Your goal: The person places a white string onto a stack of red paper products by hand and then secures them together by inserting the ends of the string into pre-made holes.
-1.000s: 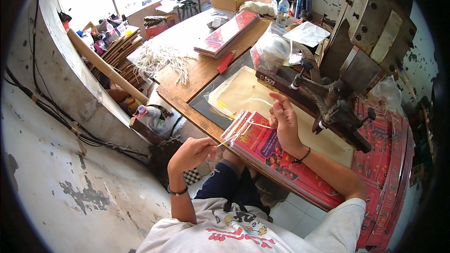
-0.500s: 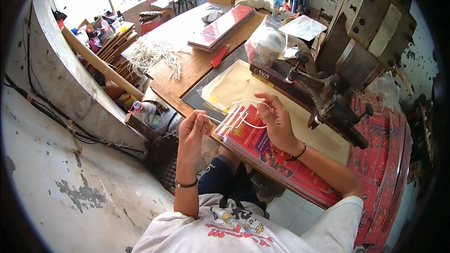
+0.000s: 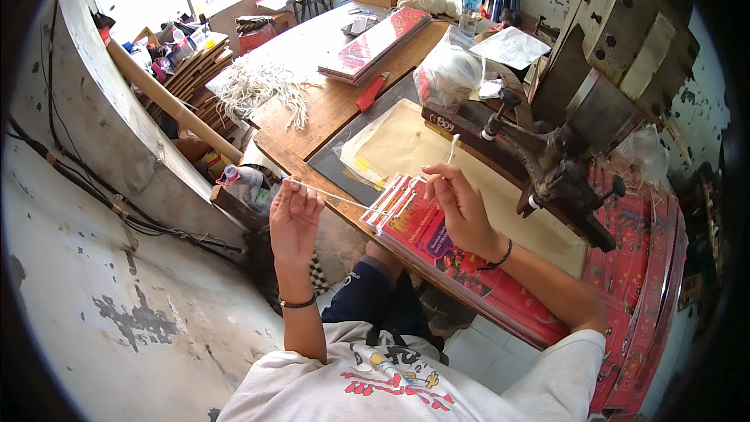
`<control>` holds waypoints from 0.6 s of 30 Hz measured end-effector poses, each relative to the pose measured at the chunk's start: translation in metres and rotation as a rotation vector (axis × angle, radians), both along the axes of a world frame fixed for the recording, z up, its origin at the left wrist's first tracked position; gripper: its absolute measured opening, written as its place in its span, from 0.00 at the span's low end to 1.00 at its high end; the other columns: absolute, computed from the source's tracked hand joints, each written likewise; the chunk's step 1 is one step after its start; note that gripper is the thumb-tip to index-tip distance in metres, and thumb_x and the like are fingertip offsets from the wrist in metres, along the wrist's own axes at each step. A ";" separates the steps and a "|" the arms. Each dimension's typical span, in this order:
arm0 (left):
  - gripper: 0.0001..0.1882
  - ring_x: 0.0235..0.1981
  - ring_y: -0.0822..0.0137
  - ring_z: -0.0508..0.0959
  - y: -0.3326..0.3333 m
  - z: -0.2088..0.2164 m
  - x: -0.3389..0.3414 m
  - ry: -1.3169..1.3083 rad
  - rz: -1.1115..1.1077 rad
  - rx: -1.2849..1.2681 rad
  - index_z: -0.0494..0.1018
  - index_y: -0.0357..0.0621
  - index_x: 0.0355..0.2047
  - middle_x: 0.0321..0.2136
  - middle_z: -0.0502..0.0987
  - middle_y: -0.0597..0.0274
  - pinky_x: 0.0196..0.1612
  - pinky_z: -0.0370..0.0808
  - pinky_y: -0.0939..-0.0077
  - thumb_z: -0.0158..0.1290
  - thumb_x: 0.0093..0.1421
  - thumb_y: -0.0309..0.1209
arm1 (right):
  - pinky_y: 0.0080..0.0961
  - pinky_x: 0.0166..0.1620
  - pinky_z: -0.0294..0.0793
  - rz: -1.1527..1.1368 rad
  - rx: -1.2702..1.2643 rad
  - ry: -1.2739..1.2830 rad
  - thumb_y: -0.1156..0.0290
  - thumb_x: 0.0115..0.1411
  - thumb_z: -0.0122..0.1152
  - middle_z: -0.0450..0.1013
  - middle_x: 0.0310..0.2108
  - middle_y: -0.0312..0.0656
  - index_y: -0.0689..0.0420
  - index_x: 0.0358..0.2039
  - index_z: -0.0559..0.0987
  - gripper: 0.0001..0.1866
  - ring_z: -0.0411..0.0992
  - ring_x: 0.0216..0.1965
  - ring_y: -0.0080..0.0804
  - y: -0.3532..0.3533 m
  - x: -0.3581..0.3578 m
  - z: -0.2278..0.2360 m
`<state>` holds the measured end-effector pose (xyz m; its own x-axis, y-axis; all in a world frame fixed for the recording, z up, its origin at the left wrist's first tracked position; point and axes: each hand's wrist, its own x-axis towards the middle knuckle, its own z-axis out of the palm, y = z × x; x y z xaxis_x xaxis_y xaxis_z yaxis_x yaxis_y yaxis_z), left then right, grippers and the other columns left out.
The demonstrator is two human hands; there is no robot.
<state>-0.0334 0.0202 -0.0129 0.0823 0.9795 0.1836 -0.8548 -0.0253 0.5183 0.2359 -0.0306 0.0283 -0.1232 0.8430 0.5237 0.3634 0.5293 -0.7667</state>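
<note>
"Pinching anything, that left hand [image 3: 297, 207]?"

"Yes, thumb and fingertips closed on a white cord [image 3: 336, 196], pulled straight, just off the near edge of the bench [image 3: 301, 129]."

"Where does it lead?"

"To the left end of a stack of red printed sheets [image 3: 461, 262], which lies along that near edge."

"And the right hand [image 3: 457, 207]?"

"Above the stack, fingers curled. A cord end pokes up just past them, but I can't quite tell whether they grip it."

"Farther back?"

"A red tool [image 3: 373, 91], and a heap of white cords [image 3: 266, 94] at the bench's left edge."
</note>
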 end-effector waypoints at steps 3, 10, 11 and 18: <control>0.11 0.22 0.78 0.59 -0.005 -0.001 -0.003 -0.037 -0.017 -0.036 0.67 0.46 0.34 0.19 0.58 0.75 0.30 0.61 0.81 0.46 0.73 0.37 | 0.31 0.37 0.72 0.018 -0.007 -0.084 0.71 0.73 0.45 0.72 0.27 0.44 0.58 0.54 0.70 0.12 0.73 0.29 0.35 0.001 -0.002 0.000; 0.16 0.26 0.72 0.61 -0.012 -0.004 -0.024 0.259 -0.050 0.254 0.65 0.47 0.28 0.21 0.58 0.72 0.34 0.63 0.76 0.49 0.71 0.42 | 0.39 0.40 0.74 0.164 0.125 -0.427 0.72 0.68 0.53 0.75 0.28 0.48 0.57 0.48 0.75 0.10 0.75 0.31 0.43 0.007 -0.003 -0.001; 0.17 0.28 0.69 0.65 -0.015 -0.001 -0.024 0.318 -0.057 0.310 0.65 0.47 0.27 0.21 0.60 0.70 0.36 0.65 0.74 0.51 0.69 0.43 | 0.39 0.40 0.74 0.169 0.123 -0.426 0.72 0.68 0.53 0.75 0.28 0.48 0.57 0.48 0.75 0.10 0.75 0.31 0.43 0.005 -0.004 0.000; 0.18 0.33 0.56 0.79 -0.019 0.029 0.019 0.378 0.009 0.419 0.65 0.45 0.23 0.24 0.77 0.57 0.42 0.76 0.59 0.53 0.67 0.38 | 0.39 0.41 0.76 0.274 0.145 -0.504 0.72 0.63 0.59 0.78 0.31 0.45 0.54 0.44 0.77 0.09 0.77 0.34 0.42 0.000 -0.005 0.006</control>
<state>-0.0140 0.0016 0.0160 0.2099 0.8300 0.5168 -0.6100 -0.3019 0.7326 0.2306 -0.0307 0.0348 -0.5899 0.6691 0.4519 0.4987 0.7421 -0.4478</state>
